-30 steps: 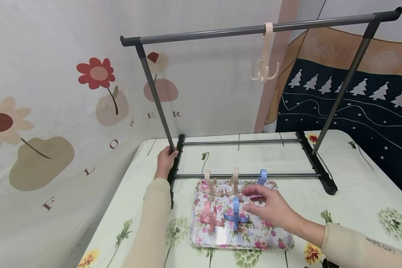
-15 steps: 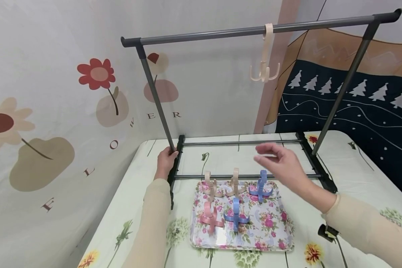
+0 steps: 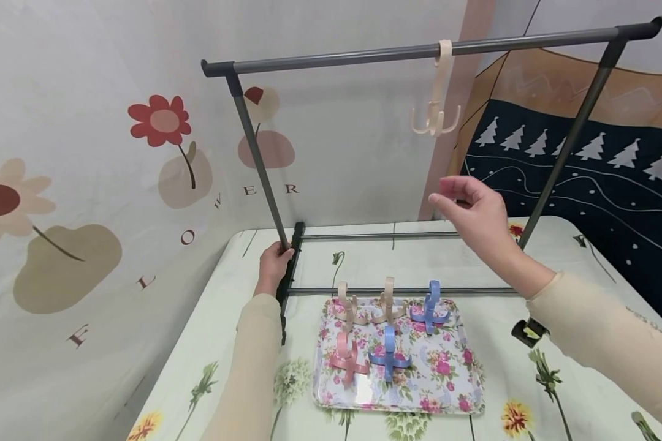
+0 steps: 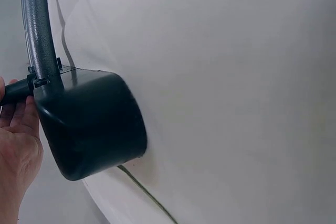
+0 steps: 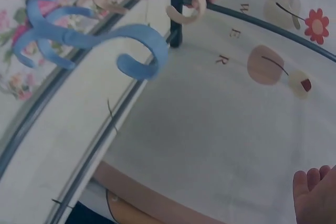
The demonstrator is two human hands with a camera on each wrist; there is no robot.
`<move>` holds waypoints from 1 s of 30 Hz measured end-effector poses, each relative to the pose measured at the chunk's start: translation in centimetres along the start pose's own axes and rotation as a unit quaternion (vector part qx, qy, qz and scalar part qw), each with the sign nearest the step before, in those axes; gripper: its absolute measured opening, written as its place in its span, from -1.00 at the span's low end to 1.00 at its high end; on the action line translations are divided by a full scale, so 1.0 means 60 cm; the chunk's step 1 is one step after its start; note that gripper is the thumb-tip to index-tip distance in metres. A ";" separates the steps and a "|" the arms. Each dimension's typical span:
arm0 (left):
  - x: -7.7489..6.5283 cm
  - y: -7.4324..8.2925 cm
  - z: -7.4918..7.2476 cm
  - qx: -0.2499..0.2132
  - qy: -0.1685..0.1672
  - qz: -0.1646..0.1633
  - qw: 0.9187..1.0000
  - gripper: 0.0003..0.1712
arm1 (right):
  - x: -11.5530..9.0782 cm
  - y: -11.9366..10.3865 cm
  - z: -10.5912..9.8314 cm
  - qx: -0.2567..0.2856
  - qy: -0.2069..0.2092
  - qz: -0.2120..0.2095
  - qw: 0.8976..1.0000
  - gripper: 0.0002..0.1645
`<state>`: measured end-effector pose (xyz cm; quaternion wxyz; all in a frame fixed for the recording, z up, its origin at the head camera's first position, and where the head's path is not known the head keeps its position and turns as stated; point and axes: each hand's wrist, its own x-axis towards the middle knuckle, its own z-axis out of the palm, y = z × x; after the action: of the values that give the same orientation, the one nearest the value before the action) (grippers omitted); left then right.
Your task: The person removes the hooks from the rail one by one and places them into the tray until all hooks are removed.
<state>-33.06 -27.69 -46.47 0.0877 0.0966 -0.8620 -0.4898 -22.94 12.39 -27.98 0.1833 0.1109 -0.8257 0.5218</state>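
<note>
My left hand [image 3: 274, 267] grips the foot of the left post of a dark metal clothes rack [image 3: 262, 168]; the left wrist view shows its fingers behind the rack's black end piece [image 4: 94, 124]. My right hand [image 3: 477, 211] is raised in front of the rack, thumb and fingers loosely bent and apart, with nothing between them. A cream multi-prong hook [image 3: 436, 92] hangs from the top bar above it. Below, a flowered tray [image 3: 441, 392] bears two beige hooks [image 3: 388, 300], two blue hooks [image 3: 389, 355] and a pink hook [image 3: 349, 360].
The rack's two lower rods [image 3: 364, 236] run across the flower-print tablecloth [image 3: 243, 367] behind the tray. A pale curtain [image 3: 353, 153] with printed flowers stands at the back left. A dark cloth with white trees [image 3: 585, 165] hangs at the right.
My right hand has risen from over the blue hooks on the tray towards the hanging hook, without anything in it. My left hand has stayed on the rack's post.
</note>
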 end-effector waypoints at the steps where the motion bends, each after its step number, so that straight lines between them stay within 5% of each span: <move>1: 0.000 -0.001 0.000 0.000 0.000 0.000 1.000 -0.69 | 0.007 -0.003 -0.001 0.000 0.009 -0.005 1.000 -0.43; 13: 0.002 -0.009 0.003 -0.004 0.005 0.012 1.000 -0.72 | 0.100 -0.035 -0.014 0.022 0.122 -0.005 0.992 -0.47; 30: 0.009 -0.009 0.003 0.005 0.008 0.002 1.000 -0.70 | 0.198 -0.093 -0.008 0.053 0.160 0.062 0.984 -0.44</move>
<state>-33.59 -27.96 -46.98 0.0946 0.0994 -0.8639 -0.4846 -31.55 10.50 -18.27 0.2745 -0.0159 -0.7622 0.5861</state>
